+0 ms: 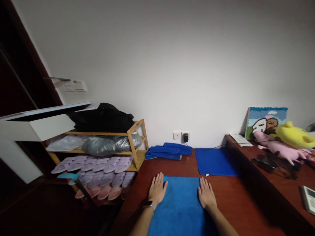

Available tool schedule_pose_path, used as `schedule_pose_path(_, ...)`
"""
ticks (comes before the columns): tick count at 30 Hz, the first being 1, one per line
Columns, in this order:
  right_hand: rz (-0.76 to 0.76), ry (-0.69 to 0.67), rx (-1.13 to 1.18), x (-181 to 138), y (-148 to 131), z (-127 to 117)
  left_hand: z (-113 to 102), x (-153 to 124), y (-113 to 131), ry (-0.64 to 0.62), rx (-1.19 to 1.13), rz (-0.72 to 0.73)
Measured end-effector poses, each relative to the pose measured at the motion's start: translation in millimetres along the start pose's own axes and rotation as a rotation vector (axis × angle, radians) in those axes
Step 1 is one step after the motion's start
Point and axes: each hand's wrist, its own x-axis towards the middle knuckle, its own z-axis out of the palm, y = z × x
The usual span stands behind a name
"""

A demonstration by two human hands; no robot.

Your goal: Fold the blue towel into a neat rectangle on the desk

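Observation:
A light blue cloth lies spread out flat on the reddish-brown table, running down past the bottom of the view. My left hand rests flat at its left edge near the far corner, fingers stretched out and a watch on the wrist. Opposite it, my right hand lies at the right edge by the other far corner, fingers also extended. Neither hand grips anything. Farther back on the right, a darker blue cloth is laid flat with a small white tag at its near edge.
Folded blue cloths lie against the wall beneath an outlet with a black plug. To the left stands a wooden rack with slippers and a black bag. A raised ledge on the right holds plush toys, cables and a picture.

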Motion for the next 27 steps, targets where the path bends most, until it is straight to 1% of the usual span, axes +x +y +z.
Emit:
schedule_pose_path(2, -0.009, 0.002, 0.026, 0.8, 1.5, 0.7, -3.6, 0.6, 28.1, 0.017, -0.038, 0.097)
schedule_pose_path(4, -0.015, 0.005, 0.038, 1.4, 3.3, 1.2, -0.8, -1.3, 69.5, -0.001, -0.098, 0.264)
schedule_pose_path(6, -0.019, 0.001, 0.033, 1.7, 5.1, 1.7, 8.7, -6.3, 114.8, -0.032, -0.151, 0.397)
schedule_pose_path(8, -0.035, -0.008, 0.015, 1.8, 6.5, 2.4, 21.4, -12.9, 151.0, -0.055, -0.193, 0.439)
schedule_pose_path(9, -0.046, -0.011, 0.008, 1.8, 7.0, 2.8, 27.1, -16.0, 162.2, -0.063, -0.207, 0.438)
schedule_pose_path(10, -0.054, -0.012, 0.006, 1.8, 7.4, 3.3, 31.6, -18.6, 167.5, -0.067, -0.216, 0.429)
schedule_pose_path(11, -0.055, -0.009, 0.010, 1.9, 7.5, 3.8, 34.5, -20.6, 166.9, -0.068, -0.220, 0.415)
schedule_pose_path(12, -0.050, -0.004, 0.018, 1.9, 7.5, 4.3, 35.4, -22.1, 160.4, -0.067, -0.218, 0.396)
schedule_pose_path(13, -0.041, -0.001, 0.025, 1.9, 7.5, 4.7, 34.7, -23.3, 148.5, -0.069, -0.209, 0.371)
schedule_pose_path(15, -0.025, 0.004, 0.031, 1.9, 7.3, 5.8, 29.6, -26.0, 112.4, -0.078, -0.169, 0.284)
schedule_pose_path(19, -0.020, 0.007, 0.034, 1.9, 8.0, 9.7, 19.7, -36.8, 26.3, -0.058, -0.056, 0.053)
schedule_pose_path(21, -0.016, 0.005, 0.029, 2.2, 8.3, 10.9, 19.7, -43.7, -3.2, -0.018, -0.028, 0.000)
schedule_pose_path(23, -0.011, 0.004, 0.014, 2.5, 7.7, 9.6, 21.0, -49.0, -17.0, 0.012, -0.020, -0.012)
schedule_pose_path(25, -0.004, -0.007, -0.002, 2.0, 5.8, 5.2, 20.8, -51.7, -18.4, 0.016, -0.020, -0.020)
schedule_pose_path(27, 0.005, -0.036, -0.005, -0.8, 2.9, -0.8, 18.1, -52.2, -14.2, 0.004, -0.020, -0.030)
